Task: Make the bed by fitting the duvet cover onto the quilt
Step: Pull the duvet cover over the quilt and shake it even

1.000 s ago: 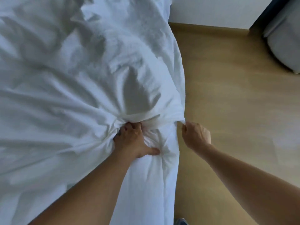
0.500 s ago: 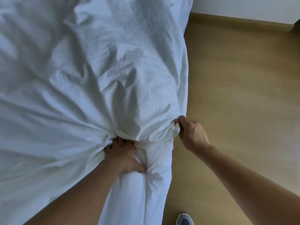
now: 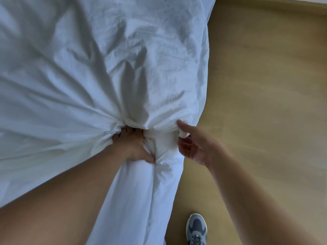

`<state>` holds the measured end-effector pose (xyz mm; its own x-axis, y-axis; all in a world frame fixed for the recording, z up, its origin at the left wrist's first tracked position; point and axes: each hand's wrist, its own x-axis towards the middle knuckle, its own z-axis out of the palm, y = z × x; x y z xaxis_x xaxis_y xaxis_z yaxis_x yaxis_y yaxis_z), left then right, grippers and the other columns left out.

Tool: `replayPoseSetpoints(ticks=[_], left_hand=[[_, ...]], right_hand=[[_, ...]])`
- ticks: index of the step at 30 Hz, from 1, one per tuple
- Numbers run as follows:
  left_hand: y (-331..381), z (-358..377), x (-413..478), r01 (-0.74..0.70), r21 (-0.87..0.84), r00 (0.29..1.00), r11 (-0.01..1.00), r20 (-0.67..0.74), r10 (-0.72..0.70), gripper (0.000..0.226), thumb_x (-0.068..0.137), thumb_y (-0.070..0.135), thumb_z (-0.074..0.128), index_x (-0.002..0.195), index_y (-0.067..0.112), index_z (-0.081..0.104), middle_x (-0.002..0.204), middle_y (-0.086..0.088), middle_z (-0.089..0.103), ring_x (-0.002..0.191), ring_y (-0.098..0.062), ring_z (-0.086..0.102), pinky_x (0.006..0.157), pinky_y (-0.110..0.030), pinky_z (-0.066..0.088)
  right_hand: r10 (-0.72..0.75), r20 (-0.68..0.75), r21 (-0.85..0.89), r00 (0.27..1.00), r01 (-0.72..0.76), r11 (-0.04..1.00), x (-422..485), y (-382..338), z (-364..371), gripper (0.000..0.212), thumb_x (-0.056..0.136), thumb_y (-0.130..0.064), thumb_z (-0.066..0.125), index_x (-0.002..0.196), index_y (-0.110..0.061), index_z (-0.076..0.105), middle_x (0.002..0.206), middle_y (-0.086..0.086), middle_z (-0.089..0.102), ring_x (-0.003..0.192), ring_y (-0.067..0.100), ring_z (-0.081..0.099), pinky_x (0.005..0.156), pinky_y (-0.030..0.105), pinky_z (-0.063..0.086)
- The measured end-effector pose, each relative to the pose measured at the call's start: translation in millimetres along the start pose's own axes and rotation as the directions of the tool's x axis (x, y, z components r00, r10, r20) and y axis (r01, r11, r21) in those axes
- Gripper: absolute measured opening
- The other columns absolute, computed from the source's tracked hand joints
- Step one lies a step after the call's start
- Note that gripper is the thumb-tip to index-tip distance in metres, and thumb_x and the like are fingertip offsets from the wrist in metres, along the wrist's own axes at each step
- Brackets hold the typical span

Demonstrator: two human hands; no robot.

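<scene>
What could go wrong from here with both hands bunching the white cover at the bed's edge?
1. The right hand pinches only a thin folded edge of the white cotton duvet cover; a tug could slip it free.
2. The left hand grips a bunched gather, so the white quilt below may clump unevenly inside.
3. Fabric hangs toward the tan wooden floor beside the blue-grey sneaker; it could be stepped on.

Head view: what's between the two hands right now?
In the head view, a taut, bunched band of the duvet cover spans from the left hand to the right hand; each grips an end.
</scene>
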<state>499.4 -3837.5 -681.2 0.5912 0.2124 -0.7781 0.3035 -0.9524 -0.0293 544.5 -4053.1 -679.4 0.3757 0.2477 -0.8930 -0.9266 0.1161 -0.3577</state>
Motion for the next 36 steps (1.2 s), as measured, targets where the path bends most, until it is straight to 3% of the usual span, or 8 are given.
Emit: replayPoseSetpoints(ticks=[5, 8, 18, 20, 23, 28, 33, 36], left_hand=[[-2, 3, 0, -0.006, -0.023, 0.999, 1.000, -0.034, 0.005, 0.159, 0.018, 0.088, 0.066, 0.155, 0.027, 0.016, 0.161, -0.007, 0.019, 0.149, -0.030, 0.017, 0.117, -0.047, 0.022], [-3, 6, 0, -0.031, 0.013, 0.998, 0.999, -0.061, 0.032, 0.150, 0.023, 0.089, 0.065, 0.153, 0.024, 0.026, 0.157, -0.007, 0.028, 0.146, -0.030, 0.023, 0.114, -0.046, 0.027], [-7, 8, -24, -0.156, -0.049, 0.958, 0.987, -0.251, 0.139, 0.131, 0.047, 0.102, 0.046, 0.154, 0.029, 0.028, 0.156, -0.002, 0.037, 0.141, -0.028, 0.037, 0.113, -0.044, 0.034], [-9, 17, -36, -0.269, -0.044, 0.843, 0.962, -0.493, 0.213, 0.071, 0.082, 0.078, 0.049, 0.126, 0.022, 0.059, 0.125, -0.007, 0.062, 0.116, -0.030, 0.059, 0.094, -0.043, 0.048], [-17, 25, -63, -0.428, 0.112, 0.522, 0.897, -0.780, 0.346, 0.013, 0.078, 0.022, 0.073, 0.069, 0.016, 0.067, 0.065, -0.006, 0.065, 0.060, -0.029, 0.066, 0.052, -0.033, 0.050], [-33, 65, -126, -0.547, 0.287, 0.693, 0.786, -0.371, 0.618, 0.025, 0.075, 0.042, 0.062, 0.060, 0.023, 0.068, 0.052, 0.005, 0.062, 0.046, -0.011, 0.060, 0.046, -0.022, 0.049], [-30, 68, -168, -0.561, 0.002, 0.827, 0.828, 0.016, 0.561, 0.034, 0.101, 0.043, 0.043, 0.089, 0.014, 0.055, 0.100, -0.018, 0.067, 0.100, -0.024, 0.066, 0.087, -0.032, 0.046], [-27, 35, -173, -0.521, 0.026, 0.845, 0.853, 0.157, 0.511, 0.040, 0.098, 0.048, 0.050, 0.106, 0.011, 0.063, 0.112, -0.012, 0.066, 0.107, -0.028, 0.063, 0.092, -0.033, 0.046]], right_hand=[[-0.372, -0.194, -0.190, 0.907, 0.338, 0.922, 13, 29, 15, 0.049, 0.099, -0.056, 0.047, 0.066, -0.020, 0.050, 0.055, -0.003, 0.042, 0.052, 0.017, 0.043, 0.055, 0.035, 0.039], [-0.665, -0.093, -0.797, 0.741, 0.344, 0.496, 3, 79, -15, 0.058, 0.104, -0.050, 0.036, 0.061, -0.012, 0.034, 0.047, 0.000, 0.029, 0.049, 0.023, 0.033, 0.054, 0.037, 0.026], [-0.771, -0.157, -0.831, 0.617, 0.339, 0.440, -42, 59, 2, 0.058, 0.102, -0.054, 0.033, 0.054, -0.022, 0.032, 0.046, -0.001, 0.035, 0.046, 0.022, 0.033, 0.051, 0.040, 0.024], [-0.819, -0.204, -0.804, 0.537, 0.385, 0.453, -44, 48, 0, 0.053, 0.100, -0.054, 0.035, 0.055, -0.026, 0.035, 0.049, -0.003, 0.038, 0.047, 0.020, 0.037, 0.048, 0.033, 0.033], [-0.580, -0.189, -0.853, 0.793, 0.160, 0.497, -44, 99, -10, 0.055, 0.103, -0.051, 0.037, 0.058, -0.021, 0.037, 0.054, -0.002, 0.040, 0.054, 0.020, 0.040, 0.057, 0.039, 0.043], [-0.497, -0.145, -0.918, 0.856, 0.072, 0.391, -56, 124, -11, 0.048, 0.105, -0.048, 0.037, 0.080, -0.013, 0.060, 0.065, 0.003, 0.046, 0.064, 0.024, 0.045, 0.067, 0.040, 0.039], [-0.799, -0.126, -0.957, 0.588, 0.141, 0.255, -89, 109, -6, 0.052, 0.103, -0.029, 0.044, 0.051, -0.025, 0.048, 0.043, -0.001, 0.038, 0.039, 0.013, 0.042, 0.045, 0.034, 0.034], [-0.546, -0.170, -0.947, 0.820, 0.018, 0.322, -101, 134, 5, 0.046, 0.107, -0.038, 0.036, 0.082, -0.014, 0.066, 0.073, 0.005, 0.062, 0.086, 0.027, 0.068, 0.069, 0.031, 0.043]])
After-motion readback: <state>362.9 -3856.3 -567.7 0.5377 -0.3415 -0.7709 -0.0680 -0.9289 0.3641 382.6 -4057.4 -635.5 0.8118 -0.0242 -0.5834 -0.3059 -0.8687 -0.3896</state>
